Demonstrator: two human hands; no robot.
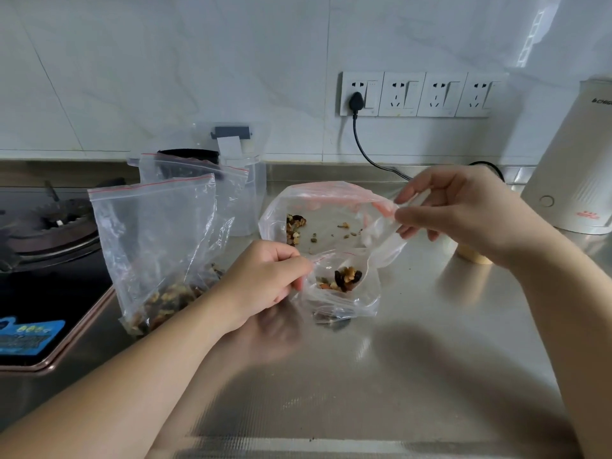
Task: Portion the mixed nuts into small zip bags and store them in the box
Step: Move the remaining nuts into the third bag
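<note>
Right hand (463, 210) tips the nearly empty large bag (331, 207) into a small zip bag (344, 286) pinched by the left hand (265, 276); filled bags (155, 246) await boxing.

— Any lettering legible?
— Only dark brand letters on the cream appliance (576, 160) at far right, cut by the frame edge: "CHIG" readable, remainder lost.
— Red marks lower on it?
— Too small to read.
— Blue sticker (28, 336) on the stove?
— Printed, but blurred beyond reading.
</note>
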